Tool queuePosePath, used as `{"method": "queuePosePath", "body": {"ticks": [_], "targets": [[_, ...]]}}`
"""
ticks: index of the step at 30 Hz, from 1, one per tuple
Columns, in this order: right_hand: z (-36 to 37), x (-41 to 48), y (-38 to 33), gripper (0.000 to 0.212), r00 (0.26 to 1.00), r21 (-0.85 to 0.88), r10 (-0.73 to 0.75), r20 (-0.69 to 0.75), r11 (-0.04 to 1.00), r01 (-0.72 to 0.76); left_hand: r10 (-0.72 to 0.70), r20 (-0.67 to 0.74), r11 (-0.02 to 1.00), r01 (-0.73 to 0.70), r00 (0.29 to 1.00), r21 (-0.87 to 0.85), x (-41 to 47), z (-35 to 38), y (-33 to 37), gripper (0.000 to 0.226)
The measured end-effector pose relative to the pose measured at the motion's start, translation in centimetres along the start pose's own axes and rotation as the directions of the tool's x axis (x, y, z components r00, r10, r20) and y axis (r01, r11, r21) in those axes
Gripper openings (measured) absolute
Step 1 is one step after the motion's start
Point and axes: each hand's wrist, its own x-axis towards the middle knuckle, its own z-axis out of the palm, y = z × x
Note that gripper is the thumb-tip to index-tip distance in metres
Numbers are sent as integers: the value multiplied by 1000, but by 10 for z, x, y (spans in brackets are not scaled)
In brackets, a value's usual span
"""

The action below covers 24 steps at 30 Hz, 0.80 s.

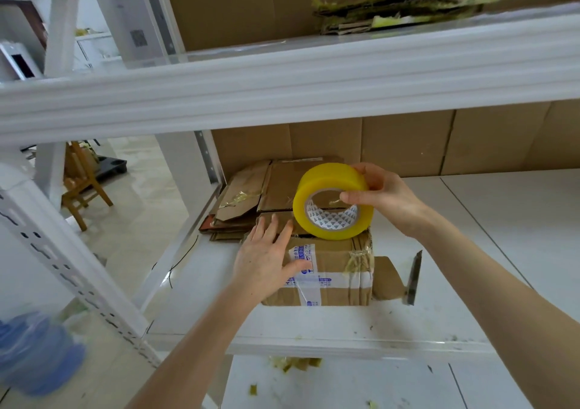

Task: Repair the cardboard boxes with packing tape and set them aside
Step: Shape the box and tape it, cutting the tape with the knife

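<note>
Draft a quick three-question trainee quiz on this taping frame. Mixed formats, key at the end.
1. True or false: the left hand lies flat, fingers straight, on the cardboard box.
2. Multiple choice: the yellow tape roll, at the far top edge of the box, is held by A) the left hand, B) the right hand, C) neither hand.
3. Fill in: the box stands on a white ___.
Key: 1 true; 2 B; 3 shelf.
</note>
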Motion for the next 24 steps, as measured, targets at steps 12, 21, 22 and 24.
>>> {"method": "queuePosePath", "body": {"ticks": [12, 21, 22, 24], "targets": [[13, 11, 4, 57, 999, 121, -46, 24, 992, 43, -581, 66, 378, 341, 811, -861, -4, -13, -18, 32], [14, 15, 4, 59, 998, 134, -47, 48, 990, 40, -574, 433, -302, 312, 695, -901, 7, -12, -38, 12], [15, 15, 4, 58, 998, 142, -45, 51, 989, 37, -570, 456, -334, 314, 683, -889, 9, -11, -40, 11], [17, 15, 5, 58, 997, 137, -40, 60, 990, 31, -558, 505, -367, 350, 658, -862, 8, -8, -43, 6]]}}
